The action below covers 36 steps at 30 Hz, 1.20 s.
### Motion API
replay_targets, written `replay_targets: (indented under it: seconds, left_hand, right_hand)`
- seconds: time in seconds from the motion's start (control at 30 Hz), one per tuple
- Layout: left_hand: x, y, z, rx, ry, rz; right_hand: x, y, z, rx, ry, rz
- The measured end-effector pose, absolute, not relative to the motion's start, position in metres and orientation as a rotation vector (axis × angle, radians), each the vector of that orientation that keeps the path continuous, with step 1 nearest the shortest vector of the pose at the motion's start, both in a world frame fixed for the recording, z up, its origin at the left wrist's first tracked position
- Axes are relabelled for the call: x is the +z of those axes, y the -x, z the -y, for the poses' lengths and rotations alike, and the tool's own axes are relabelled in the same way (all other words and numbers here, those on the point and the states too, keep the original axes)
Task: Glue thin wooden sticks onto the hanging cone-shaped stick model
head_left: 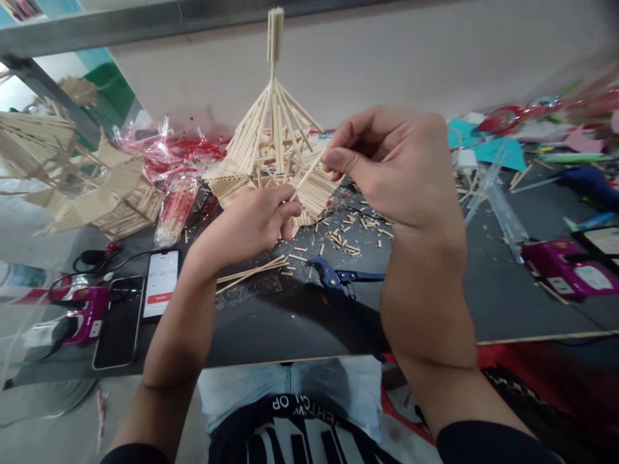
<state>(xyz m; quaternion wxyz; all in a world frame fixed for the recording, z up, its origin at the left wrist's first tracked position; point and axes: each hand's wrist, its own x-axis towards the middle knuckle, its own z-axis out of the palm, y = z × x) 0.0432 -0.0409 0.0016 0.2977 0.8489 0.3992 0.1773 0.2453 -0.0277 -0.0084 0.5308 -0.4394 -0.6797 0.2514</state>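
Observation:
A thin wooden stick (308,175) slants between my two hands. My right hand (394,164) pinches its upper end between thumb and fingertips. The fingers of my left hand (256,219) are closed around its lower end. Just behind them stands a model built of wooden sticks (271,129), with a pointed roof, a tall spire and fanned panels at its base. My hands hide part of that base. Below my right hand lies a blue-handled cutter (333,276) on the dark table, and a few loose sticks (251,274) rest to its left.
Cut stick pieces (345,238) litter the table (271,335). On the left are a second stick model (111,187), a bagged bundle of sticks (176,209), two phones (160,283) and a purple power strip (89,316). Another purple power strip (570,267) sits right.

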Motion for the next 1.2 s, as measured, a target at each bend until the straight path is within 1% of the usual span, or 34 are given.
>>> replay_targets:
  seconds: [0.2,0.37,0.47,0.6,0.67,0.73,0.87,1.03,1.2]
  left_hand:
    - [0.001,-0.04,0.04,0.447,-2.267,-1.07]
    - [-0.002,-0.036,0.032,0.347,-2.233,-1.029]
    - [-0.005,-0.031,0.027,0.297,-2.238,-1.008]
    - [-0.004,-0.028,0.025,0.269,-2.287,-0.976]
    - [-0.002,-0.027,0.025,0.265,-2.315,-0.966]
    - [-0.001,-0.026,0.025,0.247,-2.324,-0.963]
    - [0.0,-0.022,0.023,0.176,-2.338,-0.96]
    - [0.001,-0.017,0.021,0.125,-2.369,-0.94]
    - [0.002,-0.015,0.021,0.131,-2.406,-0.918]
  right_hand:
    - [-0.011,-0.244,0.026,0.611,1.063,1.69]
    - [-0.011,-0.256,0.023,0.64,1.117,1.795]
    - [-0.007,-0.276,0.024,0.595,1.295,1.871]
    - [-0.01,-0.307,0.021,0.392,1.737,2.0]
    - [-0.015,-0.316,0.017,0.379,1.891,2.059]
    - [-0.017,-0.318,0.015,0.401,1.925,2.065]
    - [-0.006,-0.304,0.023,0.459,1.844,2.034]
    - [0.011,-0.275,0.041,0.413,1.417,2.097]
    - [0.004,-0.262,0.037,0.57,1.173,2.175]
